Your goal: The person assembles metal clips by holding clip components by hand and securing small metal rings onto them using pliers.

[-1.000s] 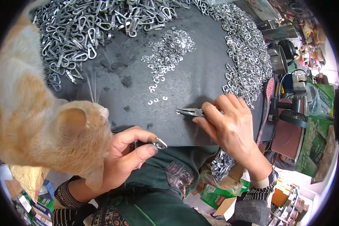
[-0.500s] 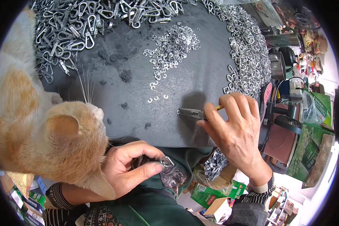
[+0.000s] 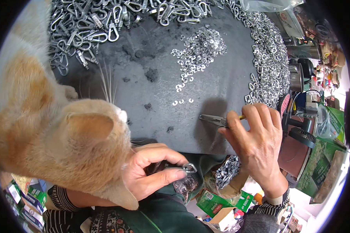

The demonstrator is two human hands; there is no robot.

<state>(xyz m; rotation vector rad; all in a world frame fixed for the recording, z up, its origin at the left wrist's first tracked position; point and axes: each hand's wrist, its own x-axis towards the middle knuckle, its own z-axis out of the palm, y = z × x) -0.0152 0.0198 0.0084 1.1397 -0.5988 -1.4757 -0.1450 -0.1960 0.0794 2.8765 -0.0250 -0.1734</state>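
My left hand (image 3: 153, 171) is closed, pinching a small shiny metal link (image 3: 189, 168) between thumb and forefinger, just off the table's near edge. My right hand (image 3: 256, 136) is wrapped round pliers (image 3: 214, 119) with a bit of yellow handle showing. Their jaws point left, low over the dark table (image 3: 144, 120); a tiny bright piece shows at the tip, too small to make out. Beyond lies a pile of small C-shaped metal rings (image 3: 204, 46), with several loose ones trailing toward me.
An orange and white cat (image 3: 89, 143) leans in from the left, its head against my left forearm. Metal snap hooks (image 3: 112, 29) heap at the far left, metal links (image 3: 272, 58) along the right edge. A small black fan (image 3: 302, 136) stands right of the table.
The view has shifted, so the table, cat and hands all sit further right in the picture. Both hands keep their hold on the link and the pliers.
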